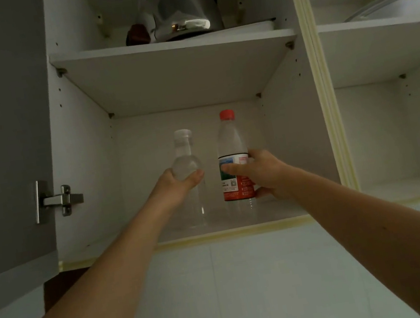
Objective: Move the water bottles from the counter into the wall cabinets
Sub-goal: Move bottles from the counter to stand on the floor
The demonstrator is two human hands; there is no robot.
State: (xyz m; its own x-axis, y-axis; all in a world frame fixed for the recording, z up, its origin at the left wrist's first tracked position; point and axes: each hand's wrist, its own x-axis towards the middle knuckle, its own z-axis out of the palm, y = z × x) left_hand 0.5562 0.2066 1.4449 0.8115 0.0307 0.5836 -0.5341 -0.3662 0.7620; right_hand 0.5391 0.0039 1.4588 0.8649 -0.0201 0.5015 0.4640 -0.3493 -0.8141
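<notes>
Risk: both bottles are tall and narrow; letting go before the bases seat on the lower cabinet shelf (279, 209) could tip either one forward off the edge. Left hand (173, 184) wraps the clear unlabelled bottle (186, 159) mid-body. Right hand (261, 171) clamps the red-capped labelled bottle (229, 142), just right of the clear one.

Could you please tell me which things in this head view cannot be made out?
- Counter: below the bottom edge, out of view.
- Clear bottle: its middle is covered by the left hand.
- Red-capped bottle: label print too small; right hand covers its side.
- Dark object beside the kettle: too dim to identify.
- Kettle top: cropped by the top edge.
</notes>
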